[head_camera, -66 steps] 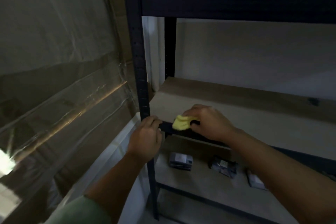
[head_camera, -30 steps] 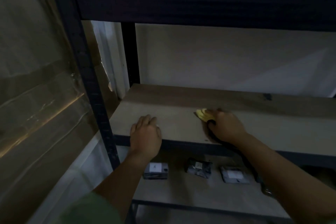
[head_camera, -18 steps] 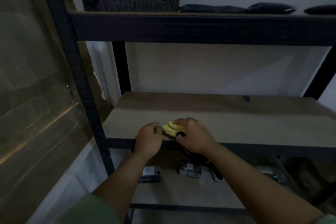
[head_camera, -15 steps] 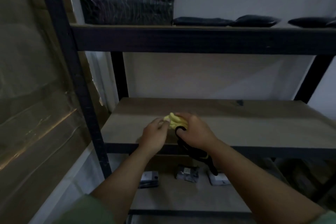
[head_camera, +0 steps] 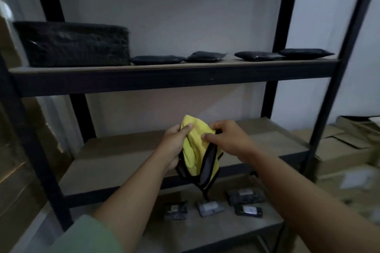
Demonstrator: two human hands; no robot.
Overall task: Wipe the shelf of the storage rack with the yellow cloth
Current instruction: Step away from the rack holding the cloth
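Both my hands hold the yellow cloth (head_camera: 194, 150) up in the air in front of the rack's middle shelf (head_camera: 115, 158). The cloth has a dark edging and hangs down bunched between them. My left hand (head_camera: 174, 146) grips its left side, thumb on top. My right hand (head_camera: 226, 139) pinches its upper right part. The wooden middle shelf lies bare behind and below the cloth, framed by dark metal posts.
The upper shelf (head_camera: 172, 65) carries a big black wrapped block (head_camera: 74, 44) and several flat black pouches (head_camera: 207, 56). Small wrapped packets (head_camera: 209, 207) lie on the lower shelf. Cardboard boxes (head_camera: 347, 146) stand right of the rack; plastic-wrapped cardboard (head_camera: 18, 172) stands left.
My right hand lifted the cloth off the middle shelf and my left hand left the shelf edge to take hold of it too. The view tilted up, showing the upper shelf.
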